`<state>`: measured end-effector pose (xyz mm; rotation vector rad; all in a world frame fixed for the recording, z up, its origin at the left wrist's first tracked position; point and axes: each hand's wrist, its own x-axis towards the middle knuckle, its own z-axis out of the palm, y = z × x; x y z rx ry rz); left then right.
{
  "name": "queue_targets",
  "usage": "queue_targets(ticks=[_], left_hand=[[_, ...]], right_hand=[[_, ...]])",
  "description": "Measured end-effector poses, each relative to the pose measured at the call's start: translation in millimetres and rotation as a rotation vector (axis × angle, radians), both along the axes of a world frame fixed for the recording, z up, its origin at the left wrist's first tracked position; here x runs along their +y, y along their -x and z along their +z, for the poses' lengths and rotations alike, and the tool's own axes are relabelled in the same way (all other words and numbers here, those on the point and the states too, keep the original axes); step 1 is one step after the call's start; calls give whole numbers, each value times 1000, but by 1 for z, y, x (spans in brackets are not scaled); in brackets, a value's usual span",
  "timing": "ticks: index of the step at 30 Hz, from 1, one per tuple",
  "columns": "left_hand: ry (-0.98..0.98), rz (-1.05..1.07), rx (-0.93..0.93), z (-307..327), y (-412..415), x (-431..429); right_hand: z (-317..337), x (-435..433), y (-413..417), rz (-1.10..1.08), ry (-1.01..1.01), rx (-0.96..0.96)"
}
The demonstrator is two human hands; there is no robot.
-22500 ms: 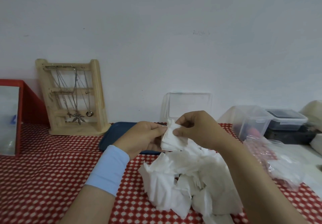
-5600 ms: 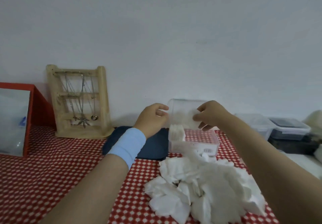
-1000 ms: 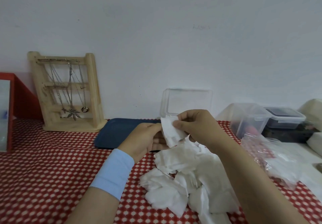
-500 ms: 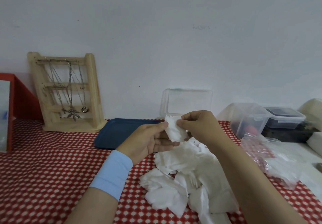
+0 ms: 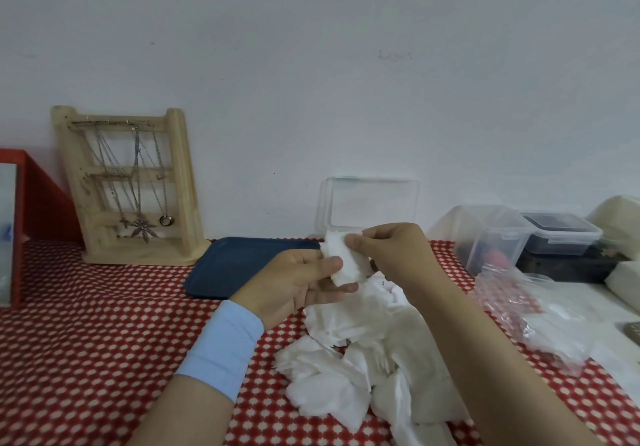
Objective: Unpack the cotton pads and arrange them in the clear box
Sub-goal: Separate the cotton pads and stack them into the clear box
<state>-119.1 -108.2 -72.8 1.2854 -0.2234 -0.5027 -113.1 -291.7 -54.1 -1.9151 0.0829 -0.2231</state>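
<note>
Both the left hand [image 5: 294, 282] and right hand [image 5: 391, 255] pinch one thin white cotton pad [image 5: 341, 262] over the loose pile [image 5: 363, 359] on the bench [image 5: 86, 341], clear plastic box [image 5: 372, 203] just behind; a hard pull could tear it.

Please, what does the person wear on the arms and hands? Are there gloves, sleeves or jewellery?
Both hands are bare: no gloves, no ring visible on the left hand or the right hand. A wide light blue cloth band wraps the left wrist. The right forearm is uncovered, with no sleeve or watch in view.
</note>
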Motion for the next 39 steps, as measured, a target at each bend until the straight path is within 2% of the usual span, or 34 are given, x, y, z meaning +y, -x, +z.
queue_targets(ticks=[3,6,11,13,16,19,23,25,30,32,36,39], left_hand=[[-91,9,-61,-1,-1,-3],[-102,10,-57,-2,-2,-3],[-100,24,-29,-5,-1,-3],[-104,46,-26,-5,-2,-2],[-114,65,-32,-5,-2,-2],[-120,53,-48,-4,-3,-2],[-101,14,-71,-3,-1,-1],[-104,1,-75,-2,-1,0],[5,18,38,2,-1,-3],[-74,41,-35,0,-2,-3],[-155,53,-91,-9,-5,-1],[-204,86,-104,-8,-8,5]], right_hand=[[0,1,1,-4,39,-17],[1,1,1,-17,46,-49],[0,-4,-1,-103,-66,-159],[10,-11,-1,-149,-170,-213],[25,-20,7,66,-275,-114],[24,-15,12,252,-135,-5],[13,-4,8,120,154,-4],[10,-3,5,92,221,-23],[4,-1,2,63,280,-57],[2,-1,1,78,261,-21],[3,-4,3,194,21,107],[-1,-4,-3,129,64,58]])
